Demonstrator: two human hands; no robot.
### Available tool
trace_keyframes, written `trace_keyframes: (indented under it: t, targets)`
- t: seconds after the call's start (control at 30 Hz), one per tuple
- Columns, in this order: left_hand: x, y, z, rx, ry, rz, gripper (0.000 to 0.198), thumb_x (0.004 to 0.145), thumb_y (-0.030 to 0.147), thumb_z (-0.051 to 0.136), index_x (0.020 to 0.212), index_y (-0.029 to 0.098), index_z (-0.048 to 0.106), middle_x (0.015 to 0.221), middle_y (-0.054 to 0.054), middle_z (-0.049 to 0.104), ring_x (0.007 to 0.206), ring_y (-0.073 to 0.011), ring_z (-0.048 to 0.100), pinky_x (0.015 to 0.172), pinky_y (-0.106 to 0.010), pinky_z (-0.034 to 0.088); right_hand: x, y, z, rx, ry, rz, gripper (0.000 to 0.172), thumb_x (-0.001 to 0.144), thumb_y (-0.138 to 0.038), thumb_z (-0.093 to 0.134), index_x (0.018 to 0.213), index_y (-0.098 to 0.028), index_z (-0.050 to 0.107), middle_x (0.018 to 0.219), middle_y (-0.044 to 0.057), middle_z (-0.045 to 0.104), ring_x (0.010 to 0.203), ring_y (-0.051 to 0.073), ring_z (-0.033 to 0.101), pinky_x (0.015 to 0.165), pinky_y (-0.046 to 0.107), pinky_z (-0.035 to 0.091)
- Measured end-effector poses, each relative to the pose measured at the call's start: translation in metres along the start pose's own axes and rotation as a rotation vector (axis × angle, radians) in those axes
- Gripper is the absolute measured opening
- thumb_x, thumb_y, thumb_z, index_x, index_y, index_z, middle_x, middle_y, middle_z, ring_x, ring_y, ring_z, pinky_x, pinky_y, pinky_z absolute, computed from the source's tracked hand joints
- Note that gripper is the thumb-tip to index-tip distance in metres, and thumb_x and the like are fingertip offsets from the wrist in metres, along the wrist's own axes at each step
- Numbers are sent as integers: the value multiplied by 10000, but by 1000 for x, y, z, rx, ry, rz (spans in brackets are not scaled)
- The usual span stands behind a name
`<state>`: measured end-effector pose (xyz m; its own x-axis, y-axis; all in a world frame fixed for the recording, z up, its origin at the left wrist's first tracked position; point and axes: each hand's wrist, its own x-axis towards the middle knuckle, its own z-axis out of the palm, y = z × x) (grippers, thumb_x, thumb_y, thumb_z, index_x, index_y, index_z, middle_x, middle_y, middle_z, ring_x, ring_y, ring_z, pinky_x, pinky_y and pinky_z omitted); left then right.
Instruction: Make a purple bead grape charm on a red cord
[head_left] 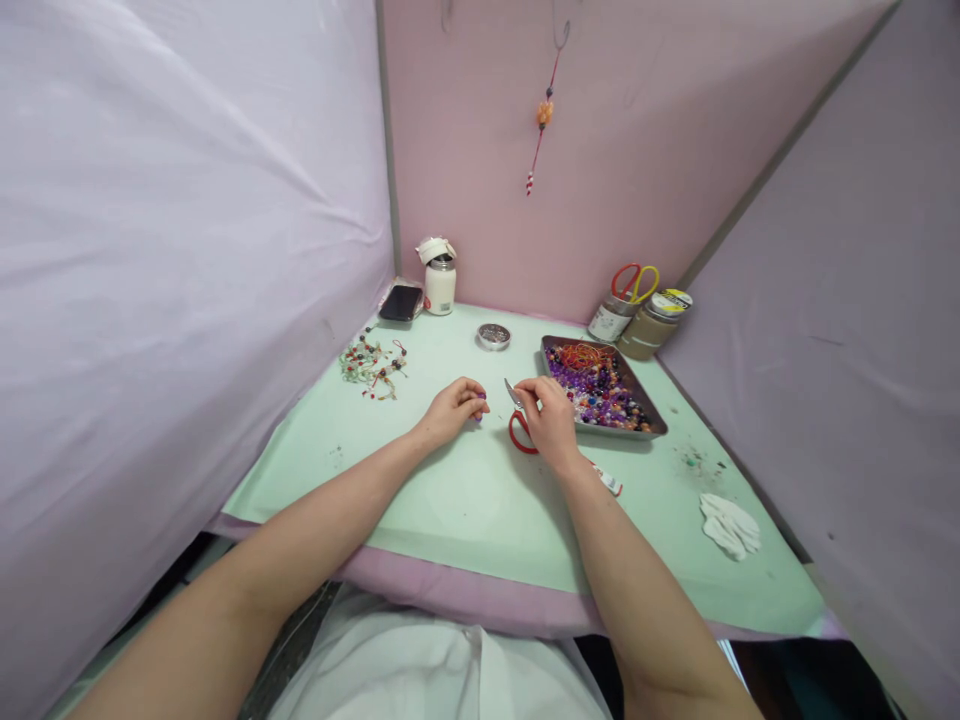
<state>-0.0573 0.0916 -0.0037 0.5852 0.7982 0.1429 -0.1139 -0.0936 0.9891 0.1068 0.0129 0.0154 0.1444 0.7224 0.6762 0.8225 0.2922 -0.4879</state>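
My left hand (pixel 452 410) is closed in a pinch over the middle of the green-topped table. Small purple beads (pixel 481 397) show at its fingertips; any cord through them is too small to make out. Just to the right, my right hand (pixel 549 415) is closed around red-handled scissors (pixel 523 433). Their metal blades stick out past the fingertips toward my left hand, and a red handle loop shows below the fingers. A dark tray (pixel 652 420) heaped with purple, orange and dark beads and a tangle of orange-red cord sits right beside my right hand.
Finished-looking beaded strings (pixel 373 366) lie at the left, near a phone (pixel 401 303) and a white bottle (pixel 440 285). A small round dish (pixel 493 336) stands at the back. Jars (pixel 651 328) and more scissors (pixel 636 283) are back right; white gloves (pixel 730 525) lie front right. A beaded string (pixel 544 112) hangs from a hook.
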Motion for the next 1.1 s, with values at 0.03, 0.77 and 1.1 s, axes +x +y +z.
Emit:
trace_keyframes:
  t: [0.03, 0.77, 1.1]
  targets:
    - [0, 0, 0, 0, 0, 0, 147, 747, 193, 582, 869, 161, 506, 685, -2, 630, 621, -99, 567, 645, -250, 427, 0, 0, 0, 2, -2, 2, 175, 901, -294, 479, 786, -207, 578, 769, 42, 610, 763, 190, 522, 723, 321, 404]
    - [-1, -1, 0, -10, -64, -26, 132, 758, 220, 594, 855, 163, 524, 733, -26, 681, 678, -115, 612, 704, -275, 462, 0, 0, 3, -20, -131, -11, 155, 889, -261, 488, 782, -215, 590, 774, 43, 625, 776, 200, 533, 734, 328, 406]
    - [-3, 2, 2, -28, -117, -76, 123, 754, 215, 605, 841, 159, 538, 738, -33, 691, 715, -137, 631, 754, -309, 470, -1, 2, 7, -24, -252, -14, 138, 872, -220, 513, 764, -213, 599, 753, 39, 618, 772, 202, 531, 729, 320, 399]
